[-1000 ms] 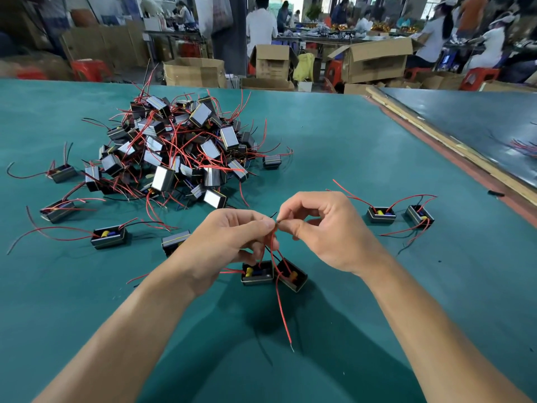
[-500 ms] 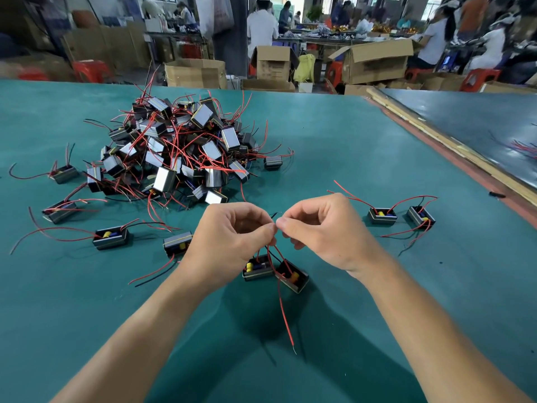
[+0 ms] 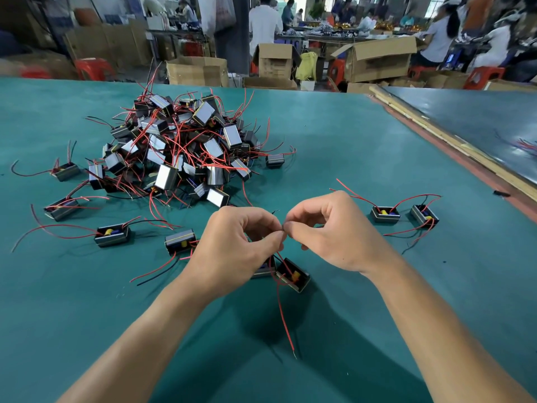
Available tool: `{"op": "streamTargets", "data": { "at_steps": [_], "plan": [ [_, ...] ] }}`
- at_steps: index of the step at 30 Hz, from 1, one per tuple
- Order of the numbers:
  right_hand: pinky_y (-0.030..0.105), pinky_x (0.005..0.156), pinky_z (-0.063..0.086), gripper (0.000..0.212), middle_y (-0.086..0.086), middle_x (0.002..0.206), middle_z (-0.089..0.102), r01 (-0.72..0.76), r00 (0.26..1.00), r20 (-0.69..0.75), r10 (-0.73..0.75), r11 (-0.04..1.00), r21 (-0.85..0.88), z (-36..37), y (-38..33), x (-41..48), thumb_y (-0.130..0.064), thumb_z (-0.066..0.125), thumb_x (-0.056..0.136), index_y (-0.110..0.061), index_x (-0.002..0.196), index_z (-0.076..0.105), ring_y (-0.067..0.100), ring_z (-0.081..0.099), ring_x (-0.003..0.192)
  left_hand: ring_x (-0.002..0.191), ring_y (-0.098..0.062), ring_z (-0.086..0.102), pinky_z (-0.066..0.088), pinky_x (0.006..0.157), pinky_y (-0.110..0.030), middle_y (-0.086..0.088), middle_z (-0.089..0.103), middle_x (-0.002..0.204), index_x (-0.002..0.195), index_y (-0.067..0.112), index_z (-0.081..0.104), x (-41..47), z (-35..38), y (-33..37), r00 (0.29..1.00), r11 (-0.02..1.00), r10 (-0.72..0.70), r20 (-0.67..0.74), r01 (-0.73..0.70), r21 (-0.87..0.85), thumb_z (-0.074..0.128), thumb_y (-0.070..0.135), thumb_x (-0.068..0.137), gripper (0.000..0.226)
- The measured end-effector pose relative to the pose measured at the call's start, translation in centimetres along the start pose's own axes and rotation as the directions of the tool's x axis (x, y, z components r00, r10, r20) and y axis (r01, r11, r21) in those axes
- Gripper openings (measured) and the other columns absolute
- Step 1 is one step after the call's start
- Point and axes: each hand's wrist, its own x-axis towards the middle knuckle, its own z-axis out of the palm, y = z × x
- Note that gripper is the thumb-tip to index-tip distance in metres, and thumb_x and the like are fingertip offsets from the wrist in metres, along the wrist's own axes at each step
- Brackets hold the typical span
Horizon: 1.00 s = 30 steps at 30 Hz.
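Left grip [image 3: 232,245] and right grip [image 3: 340,237] clamp wires [image 3: 279,254], fingertips touching, over unit [image 3: 293,275] (pile [image 3: 180,152] well apart, far-left); open counter [image 3: 319,359] nearside.

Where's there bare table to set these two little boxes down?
Bare green table lies between the pile and the wooden strip, beyond the two boxes on the right. More lies nearer you: below the loose boxes on the left, and below those two. Crowded: the pile, and under your left hand and right hand pinching the wires.
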Motion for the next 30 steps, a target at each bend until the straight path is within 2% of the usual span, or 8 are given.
{"op": "streamTargets", "data": {
  "at_steps": [3, 7, 9, 11, 15, 18, 23, 30],
  "plan": [
    [0.014, 0.060, 0.042, 0.017, -0.006, 0.064, 0.066, 0.109, 0.994, -0.005, -0.110, 0.988, -0.106, -0.07, -0.04, -0.12, -0.004, 0.065, 0.087, -0.013, 0.073, 0.071, 0.005, 0.056, 0.059, 0.054, -0.003, 0.060, 0.043, 0.053, -0.013, 0.004, 0.073, 0.067, 0.076, 0.016, 0.073, 0.13, 0.01, 0.14, 0.998, 0.994, -0.059, 0.002, 0.059, -0.091, 0.070, 0.008, 0.087, 0.014],
    [0.025, 0.061, 0.048, 0.013, -0.004, 0.072, 0.066, 0.212, 0.972, -0.058, -0.226, 0.959, -0.188, 0.28, 0.05, -0.09, -0.006, 0.065, 0.089, -0.013, 0.078, 0.069, 0.015, 0.060, 0.069, 0.050, -0.010, 0.048, 0.043, 0.050, -0.018, -0.002, 0.072, 0.067, 0.072, 0.015, 0.073, 0.51, -0.40, 0.12, 0.975, 0.936, -0.209, 0.071, 0.220, -0.274, 0.067, 0.009, 0.089, 0.019],
    [0.023, 0.060, 0.046, 0.013, -0.006, 0.071, 0.065, 0.224, 0.969, -0.066, -0.240, 0.957, -0.181, 0.35, 0.09, -0.05, -0.007, 0.065, 0.089, -0.013, 0.079, 0.070, 0.013, 0.059, 0.068, 0.050, -0.011, 0.046, 0.042, 0.050, -0.018, -0.005, 0.071, 0.068, 0.069, 0.016, 0.073, 0.57, -0.62, 0.14, 0.966, 0.907, -0.232, 0.112, 0.257, -0.335, 0.067, 0.009, 0.089, 0.022],
    [0.015, 0.059, 0.042, 0.013, -0.010, 0.066, 0.063, 0.185, 0.979, -0.066, -0.191, 0.979, -0.089, 0.28, 0.09, 0.03, -0.009, 0.065, 0.088, -0.013, 0.077, 0.071, 0.007, 0.057, 0.062, 0.049, -0.009, 0.046, 0.042, 0.049, -0.017, -0.004, 0.072, 0.067, 0.069, 0.016, 0.073, 0.57, -0.58, 0.18, 0.970, 0.912, -0.228, 0.085, 0.243, -0.331, 0.068, 0.009, 0.088, 0.021],
    [0.031, 0.058, 0.053, 0.016, 0.001, 0.062, 0.066, 0.024, 0.999, -0.030, -0.021, 0.993, 0.111, -0.09, 0.08, 0.24, -0.015, 0.066, 0.087, -0.008, 0.073, 0.072, 0.016, 0.058, 0.059, 0.052, -0.006, 0.058, 0.047, 0.054, -0.017, -0.001, 0.073, 0.066, 0.071, 0.018, 0.073, 0.38, -0.02, 0.17, 0.988, 0.966, -0.152, -0.028, 0.143, -0.216, 0.071, 0.008, 0.086, 0.019],
    [0.025, 0.056, 0.053, 0.020, -0.002, 0.059, 0.065, -0.087, 0.996, 0.023, 0.085, 0.973, 0.213, -0.14, 0.11, 0.29, -0.006, 0.068, 0.090, -0.009, 0.071, 0.073, 0.011, 0.059, 0.057, 0.062, -0.008, 0.067, 0.053, 0.062, -0.019, 0.000, 0.074, 0.068, 0.073, 0.017, 0.073, 0.19, 0.01, 0.10, 0.994, 0.978, -0.107, -0.017, 0.102, -0.181, 0.071, 0.005, 0.086, 0.017],
    [0.023, 0.057, 0.053, 0.021, -0.001, 0.060, 0.066, -0.173, 0.984, 0.085, 0.156, 0.952, 0.251, -0.35, 0.11, 0.23, -0.007, 0.068, 0.090, -0.013, 0.070, 0.073, 0.013, 0.060, 0.057, 0.060, -0.006, 0.065, 0.049, 0.059, -0.016, 0.002, 0.073, 0.066, 0.073, 0.016, 0.072, 0.10, 0.00, 0.16, 0.999, 0.991, -0.053, -0.009, 0.051, -0.124, 0.071, 0.005, 0.086, 0.016],
    [0.025, 0.059, 0.053, 0.018, -0.001, 0.061, 0.067, -0.180, 0.981, 0.116, 0.158, 0.960, 0.215, -0.62, 0.29, 0.19, -0.008, 0.069, 0.090, -0.009, 0.072, 0.073, 0.016, 0.061, 0.059, 0.057, -0.003, 0.062, 0.042, 0.055, -0.010, 0.005, 0.072, 0.066, 0.072, 0.019, 0.072, 0.14, 0.08, 0.06, 1.000, 0.997, -0.021, -0.011, 0.020, -0.078, 0.070, 0.008, 0.086, 0.018]
  ]
}}
